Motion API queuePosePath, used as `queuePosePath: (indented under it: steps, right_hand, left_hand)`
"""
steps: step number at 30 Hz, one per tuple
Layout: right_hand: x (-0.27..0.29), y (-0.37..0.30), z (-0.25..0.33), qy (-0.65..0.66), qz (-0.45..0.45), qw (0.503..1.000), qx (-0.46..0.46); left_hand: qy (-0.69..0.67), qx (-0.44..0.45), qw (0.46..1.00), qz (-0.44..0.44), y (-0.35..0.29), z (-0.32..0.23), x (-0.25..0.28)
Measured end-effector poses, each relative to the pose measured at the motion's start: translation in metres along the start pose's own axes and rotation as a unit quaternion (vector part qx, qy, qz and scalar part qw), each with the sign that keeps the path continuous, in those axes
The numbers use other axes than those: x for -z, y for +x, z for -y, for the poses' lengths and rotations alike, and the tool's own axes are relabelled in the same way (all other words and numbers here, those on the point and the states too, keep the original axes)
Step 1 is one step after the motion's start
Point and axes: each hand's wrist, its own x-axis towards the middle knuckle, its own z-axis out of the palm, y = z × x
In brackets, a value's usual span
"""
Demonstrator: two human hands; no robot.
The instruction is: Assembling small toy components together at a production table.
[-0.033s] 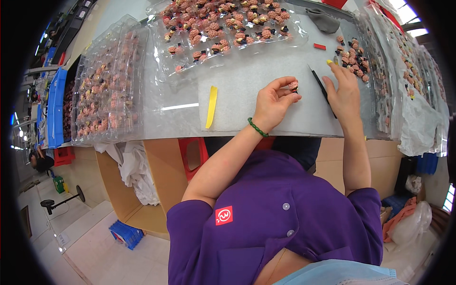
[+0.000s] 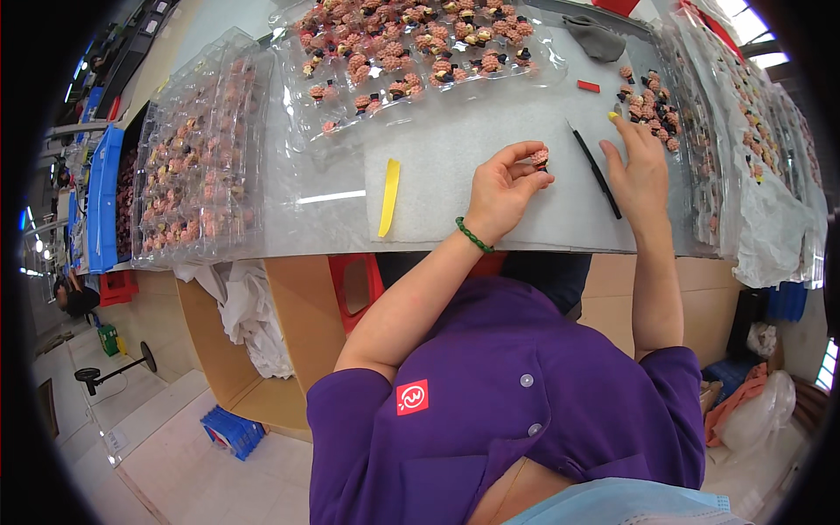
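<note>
Between the thumb and fingers of my left hand (image 2: 503,188) is a small figurine (image 2: 540,158) with a pink, bumpy top and a dark lower end. It is held just above the white sheet (image 2: 420,188) on the table. My right hand (image 2: 639,166) is open and holds nothing that I can see. Its fingers stretch forward, with a yellow covering on one fingertip. A thin black pen-like tool (image 2: 596,171) lies on the sheet between my hands. Beyond my right fingertips lies a loose cluster of similar figurines (image 2: 652,107).
A clear plastic tray (image 2: 306,118) full of figurines lies at the back. Stacked trays stand at the left (image 2: 201,157) and right (image 2: 700,149). A yellow strip (image 2: 389,197), a small red piece (image 2: 588,87) and a grey cloth (image 2: 595,38) lie on the table.
My right hand has shifted slightly to the right, away from the black pen-like tool. My left hand and the figurine have barely moved.
</note>
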Motion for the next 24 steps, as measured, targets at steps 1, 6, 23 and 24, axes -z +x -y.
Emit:
queuePosePath:
  steps: [1, 6, 23, 24]
  right_hand:
    - [0.002, -0.002, -0.004, 0.0, -0.001, 1.0, 0.0]
    - [-0.001, -0.014, -0.018, 0.065, 0.113, 0.979, -0.156]
    - [0.003, -0.021, -0.045, 0.129, 0.076, 0.983, -0.106]
    - [0.008, -0.019, -0.042, 0.157, 0.06, 0.98, -0.108]
  left_hand:
    - [0.0, -0.001, 1.0, 0.0, 0.0, 0.0, 0.0]
    - [-0.01, -0.009, 1.0, 0.006, 0.001, 0.002, 0.0]
    - [0.041, -0.053, 0.998, 0.002, -0.001, 0.004, -0.002]
    - [0.037, -0.045, 0.998, -0.002, -0.001, 0.004, -0.002]
